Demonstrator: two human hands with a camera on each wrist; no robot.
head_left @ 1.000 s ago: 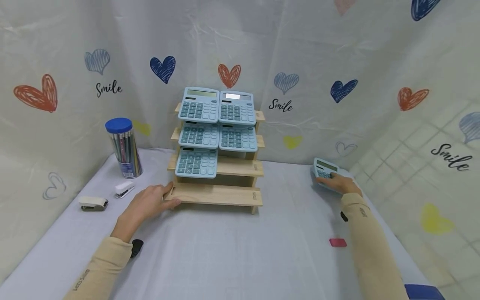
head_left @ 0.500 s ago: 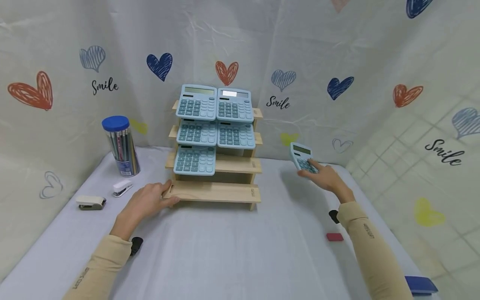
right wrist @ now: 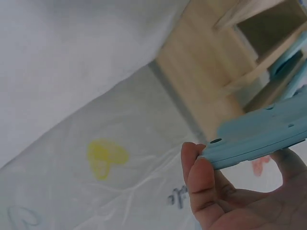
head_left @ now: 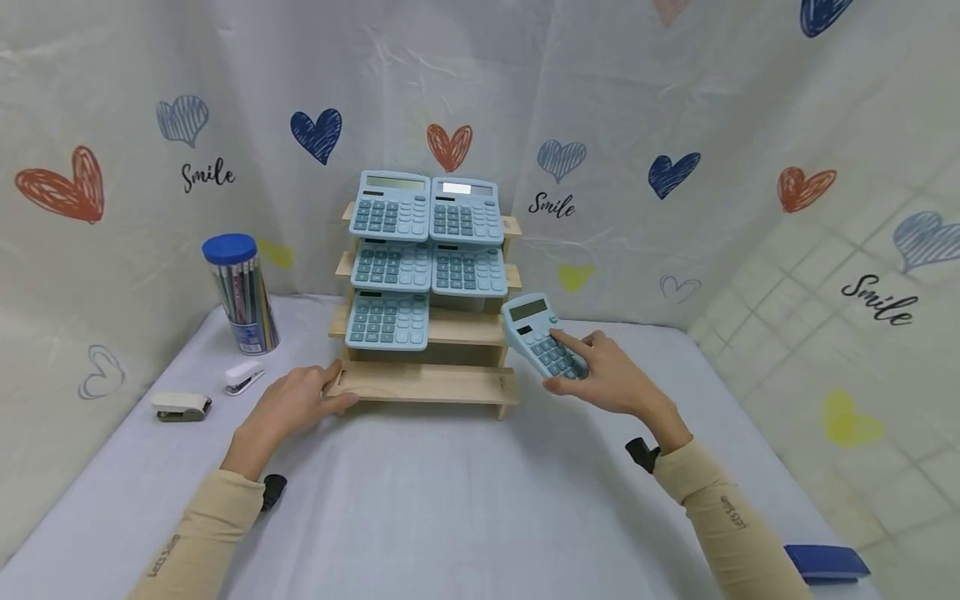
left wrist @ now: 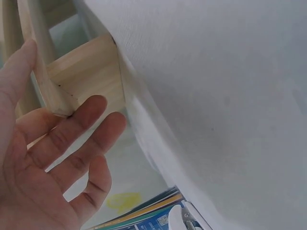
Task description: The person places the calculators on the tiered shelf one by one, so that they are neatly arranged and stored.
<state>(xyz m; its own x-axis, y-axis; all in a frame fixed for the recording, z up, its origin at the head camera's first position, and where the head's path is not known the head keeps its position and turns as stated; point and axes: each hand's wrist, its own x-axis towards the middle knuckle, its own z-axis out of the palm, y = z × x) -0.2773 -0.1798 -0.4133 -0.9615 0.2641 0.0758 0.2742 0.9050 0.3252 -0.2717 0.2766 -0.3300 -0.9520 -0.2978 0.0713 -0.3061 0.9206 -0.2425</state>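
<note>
The right hand [head_left: 611, 379] is holding a light blue calculator [head_left: 542, 336] off the table [head_left: 465, 500], its fingers [head_left: 576, 342] lying across the keypad while the thumb is pinching the underside, as the right wrist view shows. The calculator is sitting just ahead and to the left of those fingers, tilted, with its long axis running from the display at the far upper left down toward the palm. Directly left of it is the wooden stepped rack [head_left: 427, 379], whose third step is carrying only one calculator [head_left: 387, 319], with bare wood on the side nearer the right hand. The left hand [head_left: 292, 404] is resting against the rack's lowest step, fingers [left wrist: 72, 132] spread and nearly straight, gripping nothing.
</note>
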